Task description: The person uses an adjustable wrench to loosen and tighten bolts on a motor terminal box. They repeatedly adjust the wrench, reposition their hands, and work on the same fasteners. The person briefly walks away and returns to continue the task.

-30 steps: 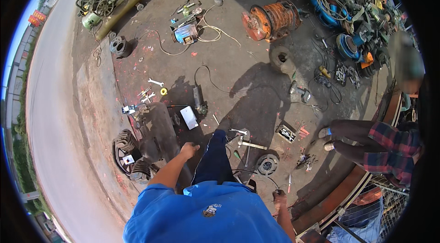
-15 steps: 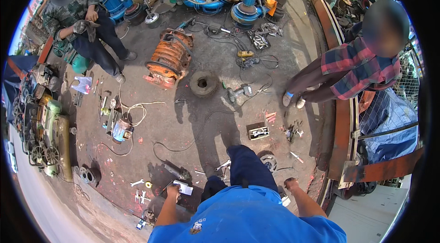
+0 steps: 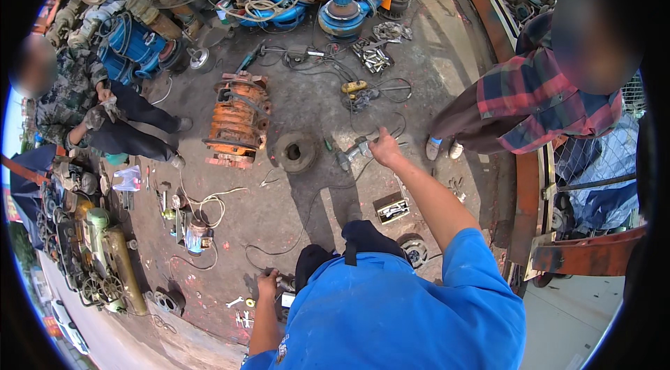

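My right hand [image 3: 384, 147] is stretched out ahead, its thumb raised apart from the curled fingers, and I see nothing in it. In the picture it overlaps the handle end of a grey cordless power tool [image 3: 351, 154] lying on the ground; contact between them cannot be made out. Low at my left side hangs my left hand [image 3: 266, 283], its fingers pointing down and too small to read. Beside that hand a dark tool and a small white box [image 3: 287, 299] show on the ground. A heavy round metal ring [image 3: 295, 152] lies left of the power tool.
An orange ribbed motor housing [image 3: 239, 119] lies ahead. One person [image 3: 77, 105] sits at far left; another [image 3: 516, 105] stands at right. A tool box [image 3: 391, 209], a small motor [image 3: 197, 237], loose wrenches and cables lie around my feet. Blue pumps [image 3: 342, 14] crowd the back.
My right hand has moved from low at my right side to far forward, over the power tool. My left hand stays low at my side. The view has shifted.
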`<state>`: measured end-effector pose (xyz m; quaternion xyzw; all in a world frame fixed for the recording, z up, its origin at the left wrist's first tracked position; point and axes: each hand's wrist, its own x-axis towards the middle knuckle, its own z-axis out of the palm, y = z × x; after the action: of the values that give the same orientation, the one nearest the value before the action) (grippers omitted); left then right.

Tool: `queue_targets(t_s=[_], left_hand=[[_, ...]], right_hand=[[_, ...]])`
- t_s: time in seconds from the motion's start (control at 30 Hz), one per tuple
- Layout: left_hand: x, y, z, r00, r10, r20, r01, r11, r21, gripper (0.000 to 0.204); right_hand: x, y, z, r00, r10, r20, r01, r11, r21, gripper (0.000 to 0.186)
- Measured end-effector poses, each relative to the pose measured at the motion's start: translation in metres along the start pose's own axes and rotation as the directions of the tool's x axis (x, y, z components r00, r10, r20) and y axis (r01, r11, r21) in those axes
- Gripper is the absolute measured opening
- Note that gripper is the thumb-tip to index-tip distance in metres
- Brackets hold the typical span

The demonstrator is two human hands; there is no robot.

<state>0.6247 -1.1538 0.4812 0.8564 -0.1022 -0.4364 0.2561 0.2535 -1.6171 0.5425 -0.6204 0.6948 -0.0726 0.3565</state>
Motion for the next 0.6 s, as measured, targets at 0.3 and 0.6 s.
queue_targets(t_s=[0.3, 0.6], left_hand=[[0.053, 0.035, 0.016, 0.982, -0.166, 0.092, 0.182, 0.962, -0.202, 0.028], [0.205, 0.038, -0.032, 0.904, -0.329, 0.271, 0.379, 0.912, -0.158, 0.021]], right_hand=[[0.142, -0.175, -0.104, 0.951, -0.132, -0.278, 0.168, 0.98, 0.11, 0.073], [0.154, -0.096, 0.032, 0.995, 0.08, 0.063, -0.071, 0.988, -0.14, 0.058]])
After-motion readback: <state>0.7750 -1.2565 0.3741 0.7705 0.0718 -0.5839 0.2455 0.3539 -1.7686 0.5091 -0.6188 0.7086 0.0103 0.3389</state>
